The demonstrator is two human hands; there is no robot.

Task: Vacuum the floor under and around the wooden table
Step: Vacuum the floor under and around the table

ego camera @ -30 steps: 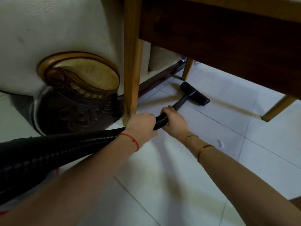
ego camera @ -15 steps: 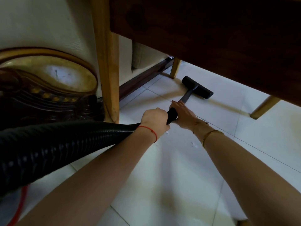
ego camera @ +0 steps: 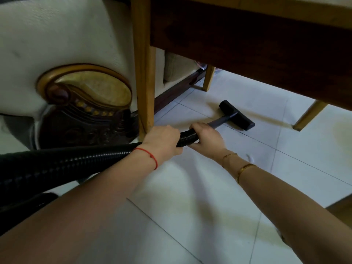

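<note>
While both hands gripped the ribbed hose, the left hand curled round it nearer the body and the right hand wrapped its end just ahead, at the wand. The wand's long axis ran toward 1 o'clock to the floor head, flat on the tiles under the wooden table, between its legs. Versus half a second earlier, the head sat closer to the right hand and the view had swung left.
</note>
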